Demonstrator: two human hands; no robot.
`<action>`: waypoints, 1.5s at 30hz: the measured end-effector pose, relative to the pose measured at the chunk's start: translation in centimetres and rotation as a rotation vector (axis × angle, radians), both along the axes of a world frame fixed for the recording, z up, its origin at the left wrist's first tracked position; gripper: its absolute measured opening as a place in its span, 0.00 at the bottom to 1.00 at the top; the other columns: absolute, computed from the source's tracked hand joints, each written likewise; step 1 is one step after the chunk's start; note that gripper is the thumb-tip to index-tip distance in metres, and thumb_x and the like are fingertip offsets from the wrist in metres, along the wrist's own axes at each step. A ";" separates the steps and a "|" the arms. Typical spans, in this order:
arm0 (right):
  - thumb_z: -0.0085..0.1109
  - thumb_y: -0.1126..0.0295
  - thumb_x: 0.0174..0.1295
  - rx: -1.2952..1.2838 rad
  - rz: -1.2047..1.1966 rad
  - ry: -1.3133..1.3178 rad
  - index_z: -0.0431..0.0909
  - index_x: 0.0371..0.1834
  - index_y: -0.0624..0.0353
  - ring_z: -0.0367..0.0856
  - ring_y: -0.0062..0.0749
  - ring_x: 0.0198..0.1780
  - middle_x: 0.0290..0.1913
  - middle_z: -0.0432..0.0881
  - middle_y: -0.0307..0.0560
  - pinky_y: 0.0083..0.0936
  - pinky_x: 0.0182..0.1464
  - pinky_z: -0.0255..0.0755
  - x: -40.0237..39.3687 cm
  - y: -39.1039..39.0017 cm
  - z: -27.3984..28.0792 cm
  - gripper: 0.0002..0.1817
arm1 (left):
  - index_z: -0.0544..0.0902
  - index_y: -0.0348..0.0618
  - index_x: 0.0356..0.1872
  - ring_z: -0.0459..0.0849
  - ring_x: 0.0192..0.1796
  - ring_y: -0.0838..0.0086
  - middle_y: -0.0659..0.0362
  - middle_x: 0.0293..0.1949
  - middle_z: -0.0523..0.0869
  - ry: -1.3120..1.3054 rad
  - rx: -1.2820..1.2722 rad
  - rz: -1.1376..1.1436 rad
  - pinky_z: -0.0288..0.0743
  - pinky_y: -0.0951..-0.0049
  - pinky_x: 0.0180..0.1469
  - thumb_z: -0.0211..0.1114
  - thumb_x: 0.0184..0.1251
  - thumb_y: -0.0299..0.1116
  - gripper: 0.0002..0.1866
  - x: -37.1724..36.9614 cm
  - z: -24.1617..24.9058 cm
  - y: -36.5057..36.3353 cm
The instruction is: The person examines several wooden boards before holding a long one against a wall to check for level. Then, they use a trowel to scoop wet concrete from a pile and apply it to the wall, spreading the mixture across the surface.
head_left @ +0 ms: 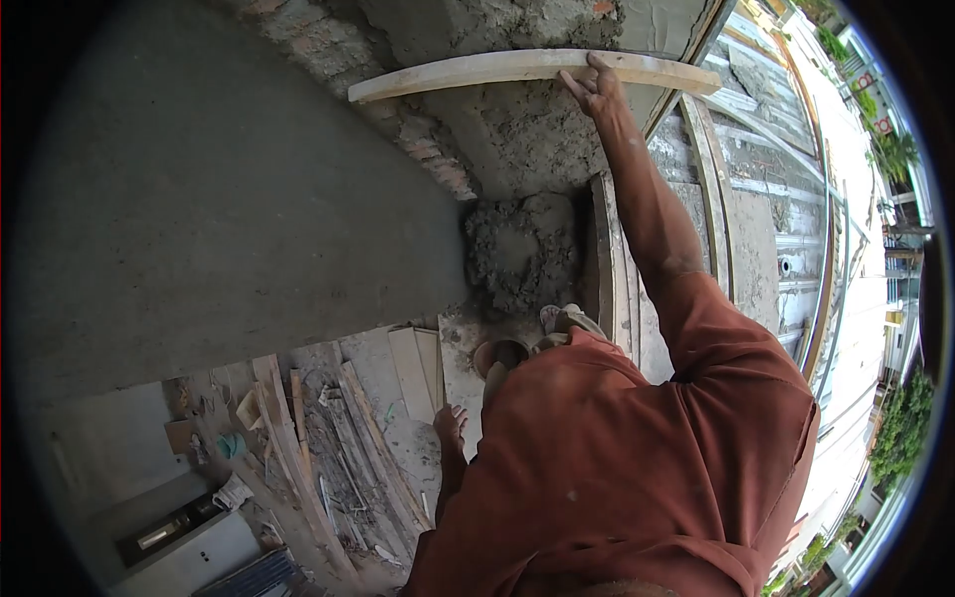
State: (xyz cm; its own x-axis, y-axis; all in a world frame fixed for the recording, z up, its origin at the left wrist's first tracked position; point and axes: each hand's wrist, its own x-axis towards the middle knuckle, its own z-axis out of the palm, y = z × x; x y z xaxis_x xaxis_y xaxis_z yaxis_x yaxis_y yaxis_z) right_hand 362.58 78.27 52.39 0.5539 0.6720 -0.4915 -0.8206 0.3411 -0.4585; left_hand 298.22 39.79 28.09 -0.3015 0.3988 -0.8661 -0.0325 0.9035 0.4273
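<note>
My right hand [594,88] grips a long pale wooden board [468,72] near its right half, with the arm stretched far forward. The board lies across the wall face, over rough grey mortar [537,134] and patches of exposed brick. Low on the left, beside my body, my left hand [451,426] hangs with its fingers apart and nothing in it. A heap of wet grey mortar [522,249] sits at the foot of the wall, just ahead of my feet. Near my legs is a round brownish container [487,358], partly hidden.
A smooth grey plastered wall [229,219] fills the left. Planks and debris [328,448] lie on the floor below it. To the right run upright boards [612,259], an edge, and a lower roof area with metal strips [796,239]. Trees and buildings stand beyond.
</note>
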 end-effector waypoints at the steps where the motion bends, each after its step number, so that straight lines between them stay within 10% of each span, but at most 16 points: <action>1: 0.62 0.67 0.67 0.103 0.009 -0.009 0.54 0.71 0.62 0.67 0.63 0.67 0.69 0.61 0.68 0.52 0.57 0.83 0.0 -0.8 0.1 0.34 | 0.70 0.43 0.63 0.87 0.48 0.60 0.51 0.55 0.83 -0.001 -0.008 0.000 0.76 0.65 0.41 0.57 0.72 0.46 0.25 0.0 -0.1 -0.3; 12: 0.59 0.54 0.69 -0.108 0.064 0.100 0.57 0.72 0.55 0.63 0.63 0.70 0.73 0.60 0.52 0.65 0.70 0.61 -8.1 -20.1 -12.1 0.34 | 0.68 0.38 0.67 0.83 0.55 0.58 0.46 0.59 0.80 -0.063 0.010 -0.175 0.75 0.59 0.54 0.53 0.74 0.45 0.27 3.4 4.1 -1.0; 20: 0.57 0.61 0.71 -0.200 0.032 0.060 0.54 0.71 0.55 0.64 0.70 0.68 0.69 0.63 0.62 0.64 0.66 0.67 -16.7 -28.7 -23.3 0.31 | 0.76 0.37 0.58 0.87 0.47 0.65 0.50 0.49 0.85 -0.078 -0.028 -0.569 0.78 0.67 0.45 0.55 0.73 0.42 0.21 -1.5 2.1 -1.2; 28: 0.59 0.67 0.69 -0.261 -0.024 -0.011 0.60 0.63 0.55 0.71 0.57 0.64 0.62 0.69 0.54 0.67 0.52 0.79 -11.8 -21.3 -35.4 0.24 | 0.79 0.32 0.51 0.85 0.45 0.67 0.51 0.42 0.87 -0.014 0.135 -0.794 0.77 0.68 0.52 0.60 0.70 0.45 0.23 -3.7 -1.8 -4.4; 34: 0.61 0.68 0.67 -0.390 -0.033 -0.043 0.61 0.62 0.56 0.74 0.55 0.62 0.62 0.69 0.54 0.66 0.48 0.82 -5.2 -12.6 -44.5 0.24 | 0.82 0.35 0.48 0.82 0.50 0.50 0.44 0.44 0.84 0.284 -0.012 -1.008 0.75 0.57 0.54 0.62 0.68 0.42 0.19 2.4 -2.9 -12.9; 45: 0.51 0.66 0.73 -0.486 -0.068 -0.085 0.67 0.60 0.61 0.75 0.50 0.61 0.59 0.71 0.52 0.57 0.54 0.83 -1.1 -4.1 -46.6 0.16 | 0.83 0.41 0.43 0.82 0.48 0.51 0.49 0.42 0.84 0.472 -0.116 -1.137 0.75 0.53 0.52 0.63 0.66 0.41 0.14 8.4 -3.1 -15.9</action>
State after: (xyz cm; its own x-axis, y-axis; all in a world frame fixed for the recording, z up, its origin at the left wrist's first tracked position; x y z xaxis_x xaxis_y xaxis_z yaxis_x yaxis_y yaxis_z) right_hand 361.52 74.17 5.83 0.6401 0.3370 -0.6904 -0.7569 0.1229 -0.6418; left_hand 306.67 23.86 24.98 -0.1267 0.5663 -0.8144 0.9312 0.3509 0.0991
